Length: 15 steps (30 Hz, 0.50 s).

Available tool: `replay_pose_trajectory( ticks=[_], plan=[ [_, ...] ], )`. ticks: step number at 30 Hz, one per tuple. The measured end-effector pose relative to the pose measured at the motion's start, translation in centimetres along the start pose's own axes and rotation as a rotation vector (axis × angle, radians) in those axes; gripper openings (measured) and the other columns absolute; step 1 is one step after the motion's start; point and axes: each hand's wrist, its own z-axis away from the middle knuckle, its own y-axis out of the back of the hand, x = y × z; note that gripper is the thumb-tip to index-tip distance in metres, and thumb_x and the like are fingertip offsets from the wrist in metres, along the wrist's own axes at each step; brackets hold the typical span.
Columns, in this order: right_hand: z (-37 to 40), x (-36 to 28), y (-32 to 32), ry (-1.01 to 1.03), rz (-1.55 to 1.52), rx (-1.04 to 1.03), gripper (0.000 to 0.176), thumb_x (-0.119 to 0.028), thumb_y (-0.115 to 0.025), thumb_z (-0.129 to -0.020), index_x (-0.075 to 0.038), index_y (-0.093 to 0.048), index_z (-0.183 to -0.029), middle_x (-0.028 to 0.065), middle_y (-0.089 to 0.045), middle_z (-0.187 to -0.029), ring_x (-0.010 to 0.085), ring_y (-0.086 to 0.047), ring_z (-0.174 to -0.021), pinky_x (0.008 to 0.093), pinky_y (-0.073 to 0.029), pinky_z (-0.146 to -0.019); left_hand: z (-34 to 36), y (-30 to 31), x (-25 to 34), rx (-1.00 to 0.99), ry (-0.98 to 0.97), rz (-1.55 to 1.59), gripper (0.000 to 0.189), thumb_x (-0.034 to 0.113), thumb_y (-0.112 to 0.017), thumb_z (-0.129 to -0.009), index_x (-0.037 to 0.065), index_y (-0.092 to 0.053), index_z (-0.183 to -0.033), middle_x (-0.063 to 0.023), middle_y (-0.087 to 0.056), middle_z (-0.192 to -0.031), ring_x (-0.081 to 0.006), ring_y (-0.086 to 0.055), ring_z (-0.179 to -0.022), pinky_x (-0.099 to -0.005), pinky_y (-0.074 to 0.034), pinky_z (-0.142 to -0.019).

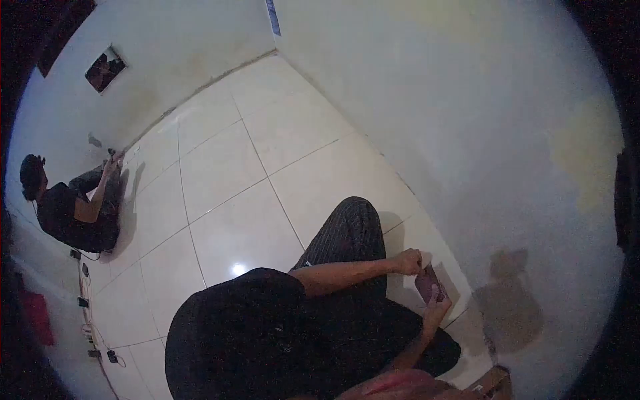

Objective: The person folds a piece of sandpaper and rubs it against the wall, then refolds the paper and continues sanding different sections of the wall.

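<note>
A small flat maroon piece (429,285), perhaps cloth or leather, is held up over my crossed legs near the wall. My right hand (437,308) grips its lower end, with the thumb lying on its face. At the upper end, my left hand (408,262) is closed, its fingertips pinched at the piece's edge. Whether anything thin is also between those fingers is too small to tell. My dark striped trouser leg (350,233) rises beside the left forearm.
A brown box-like thing (492,385) lies near a reddish cloth (400,385) at the bottom. Another person (77,207) sits by the far-left wall. Cables and plugs (87,327) run along the left floor edge. The right wall (507,200) stands close to my hands.
</note>
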Motion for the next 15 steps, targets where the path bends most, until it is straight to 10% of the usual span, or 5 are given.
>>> replay_pose_trajectory(
  ticks=[6,10,15],
  plan=[
    [0.3,-0.9,-0.3,0.239,-0.131,-0.081,0.032,-0.020,-0.056,-0.093,0.007,-0.064,-0.110,0.0183,-0.067,-0.107,0.0255,-0.064,-0.094,0.0370,-0.049,-0.087,-1.0,-0.8,-1.6,-0.119,0.340,0.190,0.033,0.028,-0.074,-0.075,-0.004,-0.069,-0.076,-0.0126,-0.068,-0.068,-0.0230,-0.066,-0.054,-0.0356,-0.053,-0.046],
    [0.9,-1.8,-0.3,0.022,-0.249,-0.126,0.031,-0.017,-0.055,-0.094,0.005,-0.064,-0.112,0.0173,-0.067,-0.109,0.0249,-0.063,-0.098,0.0372,-0.047,-0.092,-2.9,-2.7,-5.4,-0.170,0.393,0.294,0.034,0.030,-0.074,-0.075,-0.003,-0.070,-0.080,-0.0123,-0.068,-0.069,-0.0235,-0.066,-0.055,-0.0371,-0.053,-0.045],
    [-0.1,0.7,-0.8,0.369,-0.140,-0.017,0.030,-0.020,-0.058,-0.092,0.005,-0.065,-0.109,0.0150,-0.067,-0.102,0.0220,-0.064,-0.089,0.0338,-0.056,-0.068,-3.3,-2.9,-7.0,-0.207,0.031,0.155,0.034,0.031,-0.075,-0.074,-0.002,-0.070,-0.081,-0.0111,-0.068,-0.069,-0.0224,-0.064,-0.053,-0.0387,-0.053,-0.046]
  ],
)
